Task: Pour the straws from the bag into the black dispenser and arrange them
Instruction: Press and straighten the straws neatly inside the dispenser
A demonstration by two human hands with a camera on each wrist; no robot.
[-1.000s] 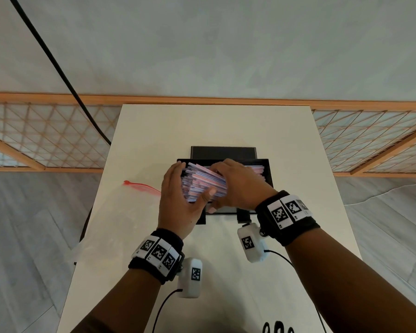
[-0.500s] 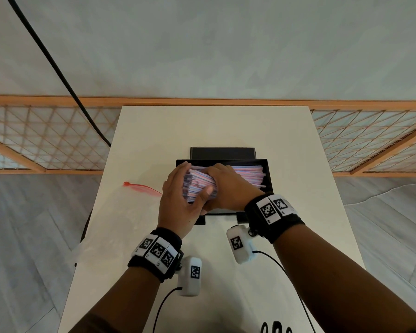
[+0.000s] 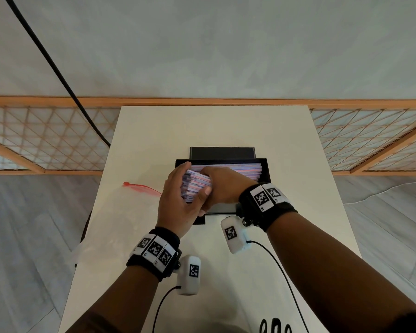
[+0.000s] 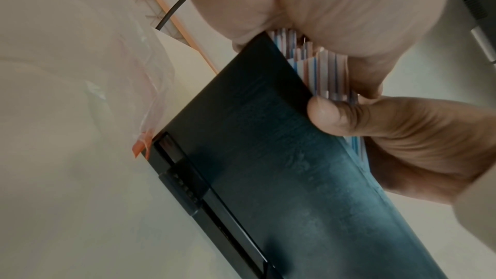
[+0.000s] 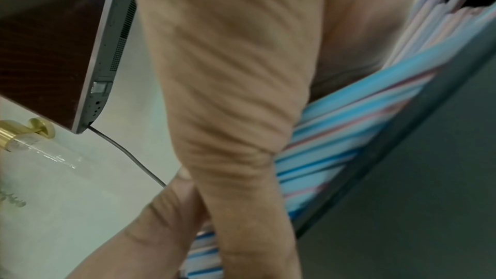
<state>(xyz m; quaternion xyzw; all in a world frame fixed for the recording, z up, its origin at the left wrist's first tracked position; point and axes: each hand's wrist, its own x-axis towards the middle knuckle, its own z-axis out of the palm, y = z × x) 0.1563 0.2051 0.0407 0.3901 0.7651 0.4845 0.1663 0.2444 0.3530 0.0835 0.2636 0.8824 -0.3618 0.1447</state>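
The black dispenser (image 3: 265, 171) stands open in the middle of the table, its lid (image 3: 221, 153) lying behind it. Striped pink, blue and white straws (image 3: 240, 169) lie lengthwise inside it, their left ends heaped up above the rim. My left hand (image 3: 193, 180) cups those left ends, fingers against the tips and thumb (image 4: 330, 114) across the front by the dispenser's front wall (image 4: 268, 167). My right hand (image 3: 226, 186) lies over the top of the heap with its fingers curled over the far side. In the right wrist view the straws (image 5: 349, 135) run under my palm.
The clear bag (image 3: 120, 212) with a red zip strip (image 3: 139, 187) lies flat on the white table (image 3: 202, 126), left of the dispenser. A black cable (image 3: 58, 68) hangs at the far left. Wooden lattice panels (image 3: 46, 140) stand behind the table.
My right hand has slid left along the straws until it meets my left hand. The straws at the right end now lie lower and flatter in the dispenser.
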